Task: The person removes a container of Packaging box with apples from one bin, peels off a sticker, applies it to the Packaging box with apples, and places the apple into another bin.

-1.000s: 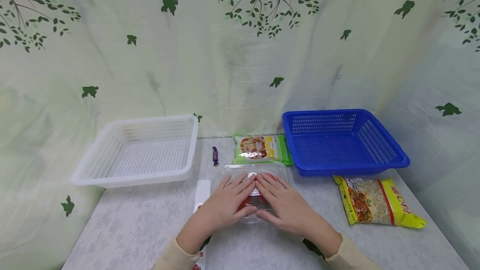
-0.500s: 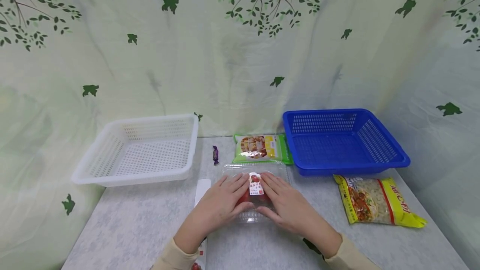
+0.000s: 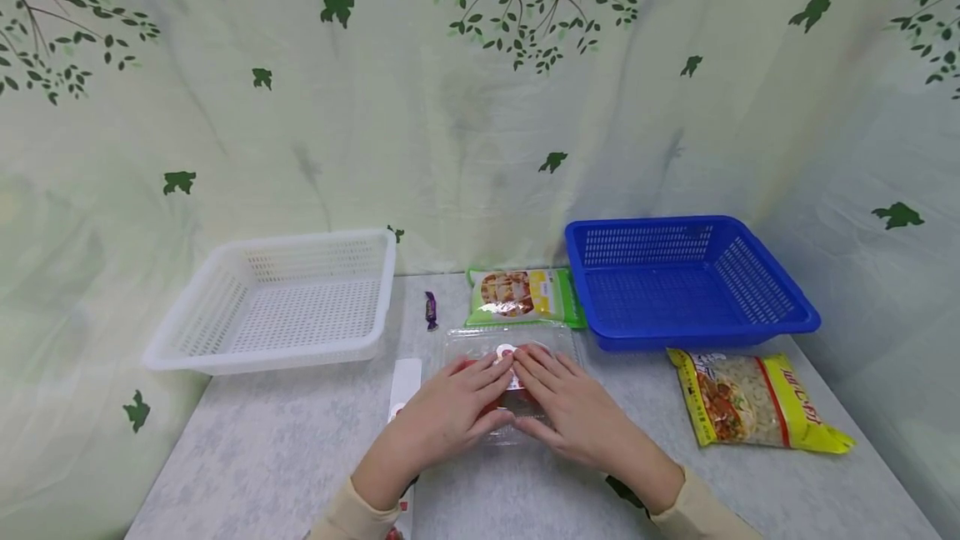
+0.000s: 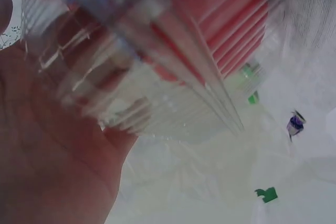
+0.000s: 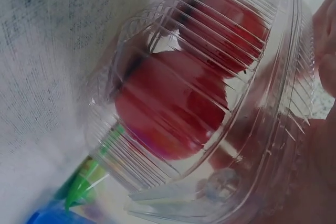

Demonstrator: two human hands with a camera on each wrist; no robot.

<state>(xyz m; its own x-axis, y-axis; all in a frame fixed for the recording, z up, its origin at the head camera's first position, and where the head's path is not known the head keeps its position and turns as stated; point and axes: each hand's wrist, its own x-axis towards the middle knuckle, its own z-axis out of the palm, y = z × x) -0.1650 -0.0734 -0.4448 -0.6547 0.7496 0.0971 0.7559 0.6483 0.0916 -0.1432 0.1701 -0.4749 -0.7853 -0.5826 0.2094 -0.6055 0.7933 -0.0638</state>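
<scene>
A clear plastic clamshell box (image 3: 536,335) lies on the table before me, with red round fruits (image 5: 170,106) inside; they look like tomatoes, but I cannot tell for certain. On its lid is a white label, partly covered by my fingers. My left hand (image 3: 450,407) rests on the left part of the lid, fingers stretched towards the middle. From the other side my right hand (image 3: 573,411) lies on the lid the same way, its fingertips close to the left ones. In the left wrist view, the ribbed box wall stands beside my left palm (image 4: 58,145).
At the back left stands a white basket (image 3: 360,348), at the back right a blue basket (image 3: 697,338). A green food packet (image 3: 517,297) and a purple wrapped candy (image 3: 431,311) lie behind the box. Yellow noodle bag (image 3: 750,402) at right; long white packet (image 3: 406,377) beneath my left forearm.
Half a second ago my hands were slightly apart with the label showing between them. Now their fingertips have come together over it again. The box has stayed in place.
</scene>
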